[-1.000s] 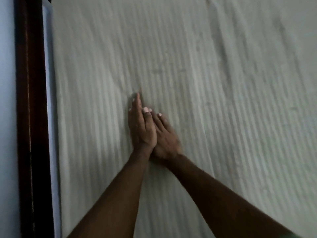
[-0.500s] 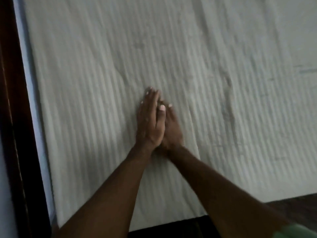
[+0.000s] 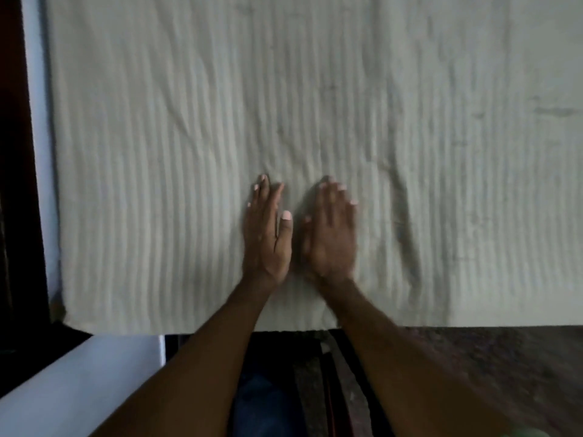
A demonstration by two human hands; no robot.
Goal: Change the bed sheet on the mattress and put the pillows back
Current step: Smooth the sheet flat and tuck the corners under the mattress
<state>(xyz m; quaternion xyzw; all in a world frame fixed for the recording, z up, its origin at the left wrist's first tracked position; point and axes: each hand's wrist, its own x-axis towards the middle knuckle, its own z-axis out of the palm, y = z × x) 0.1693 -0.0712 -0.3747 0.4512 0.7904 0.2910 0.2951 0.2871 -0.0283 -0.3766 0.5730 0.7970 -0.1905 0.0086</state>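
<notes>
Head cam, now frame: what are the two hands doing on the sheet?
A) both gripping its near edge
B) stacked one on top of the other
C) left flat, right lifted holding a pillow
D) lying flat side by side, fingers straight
D: the left hand and right hand lie palm-down on the sheet, fingers straight, with a narrow gap between them, holding nothing.

Bare forearms, pale pink nail polish, green sleeve edge (image 3: 533,433), blue trousers (image 3: 262,405)
</notes>
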